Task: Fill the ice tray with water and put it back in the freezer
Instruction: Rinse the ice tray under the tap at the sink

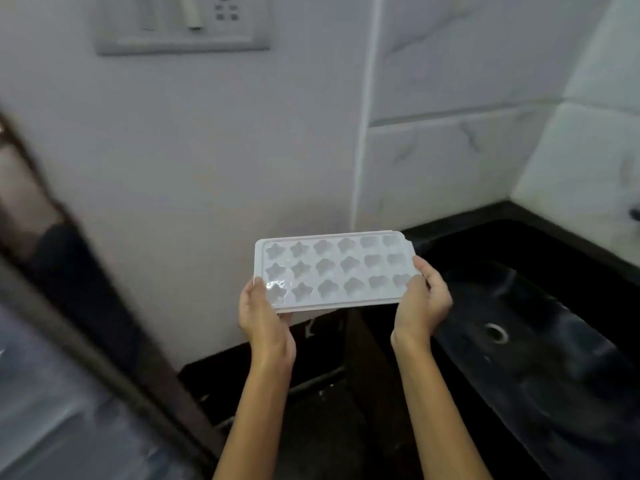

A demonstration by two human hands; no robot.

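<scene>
Holding the tray (334,270) level in the air by its two short ends, just left of the black sink (526,327); left hand (265,315) and right hand (420,299) each curl fingers round an end; some cups look shiny, maybe wet; tip the tray, or walk too fast, and water could spill out

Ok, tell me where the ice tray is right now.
In the head view, the ice tray is mid-frame, held level between the left hand and right hand, left of the black sink.
</scene>
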